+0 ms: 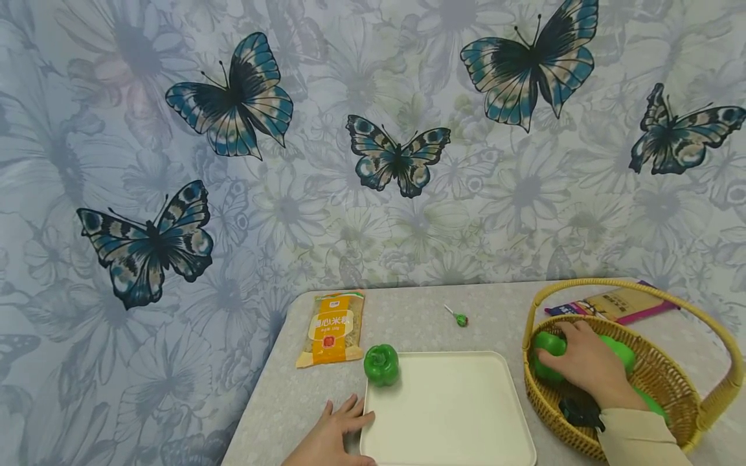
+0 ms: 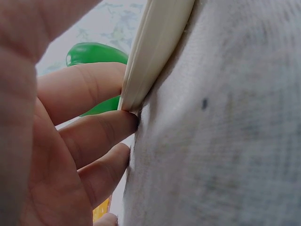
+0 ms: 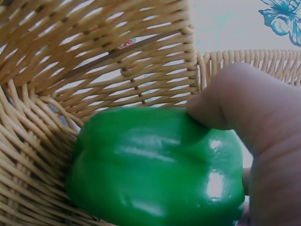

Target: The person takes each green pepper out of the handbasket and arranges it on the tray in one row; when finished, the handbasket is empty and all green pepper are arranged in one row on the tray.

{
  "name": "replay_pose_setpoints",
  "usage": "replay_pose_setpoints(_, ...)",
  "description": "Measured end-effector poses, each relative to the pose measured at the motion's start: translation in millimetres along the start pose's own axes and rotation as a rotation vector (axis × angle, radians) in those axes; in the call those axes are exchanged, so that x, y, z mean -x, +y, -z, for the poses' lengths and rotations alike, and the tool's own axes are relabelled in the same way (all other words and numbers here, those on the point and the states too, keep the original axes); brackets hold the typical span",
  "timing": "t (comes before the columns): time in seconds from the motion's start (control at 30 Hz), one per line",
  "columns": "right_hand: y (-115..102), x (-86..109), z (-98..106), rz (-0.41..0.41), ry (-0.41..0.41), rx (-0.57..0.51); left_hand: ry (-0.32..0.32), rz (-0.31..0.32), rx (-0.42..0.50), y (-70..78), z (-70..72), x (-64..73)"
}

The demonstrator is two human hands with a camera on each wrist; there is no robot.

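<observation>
Inside the wicker basket (image 1: 548,404), my right hand (image 1: 591,362) grips a green bell pepper (image 3: 155,165), its thumb pressed on the glossy skin. More green things (image 1: 619,353) lie in the basket beside and under that hand, partly hidden. My left hand (image 1: 335,430) rests at the left edge of a cream rectangular tray (image 1: 449,408). Its fingertips touch the tray's rim (image 2: 150,52) in the left wrist view, without curling round it. Another green bell pepper (image 1: 381,366) sits on the tray's far left corner, just beyond the left hand.
A yellow-orange food packet (image 1: 332,329) lies behind the tray at left. A wrapped lollipop (image 1: 460,320) lies near the table's back edge. Behind the basket is a purple and tan packet (image 1: 623,304). The basket's tall handle (image 1: 618,283) arches over it. A butterfly-patterned wall stands behind.
</observation>
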State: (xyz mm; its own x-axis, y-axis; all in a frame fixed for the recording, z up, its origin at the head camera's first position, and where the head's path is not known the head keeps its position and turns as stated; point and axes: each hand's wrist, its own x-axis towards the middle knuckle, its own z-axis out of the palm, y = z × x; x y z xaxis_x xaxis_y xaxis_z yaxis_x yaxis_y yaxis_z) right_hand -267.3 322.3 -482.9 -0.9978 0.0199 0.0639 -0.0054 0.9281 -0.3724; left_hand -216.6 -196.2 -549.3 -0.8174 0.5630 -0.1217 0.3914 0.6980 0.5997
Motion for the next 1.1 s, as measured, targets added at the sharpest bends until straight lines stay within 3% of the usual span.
replay_pose_setpoints(0.47,-3.4,4.6,-4.8,0.114,0.097,-0.031,0.012,-0.009,0.020,2.1,-0.1,1.0)
replay_pose_setpoints(0.77,-2.3,4.5,-4.0,0.083,0.072,-0.034,-0.005,-0.001,0.050,-1.5,-1.3,-0.1)
replay_pose_setpoints(1.1,-1.2,3.1,-1.9,0.105,0.036,-0.084,-0.012,0.005,0.048,-1.3,-0.7,0.1)
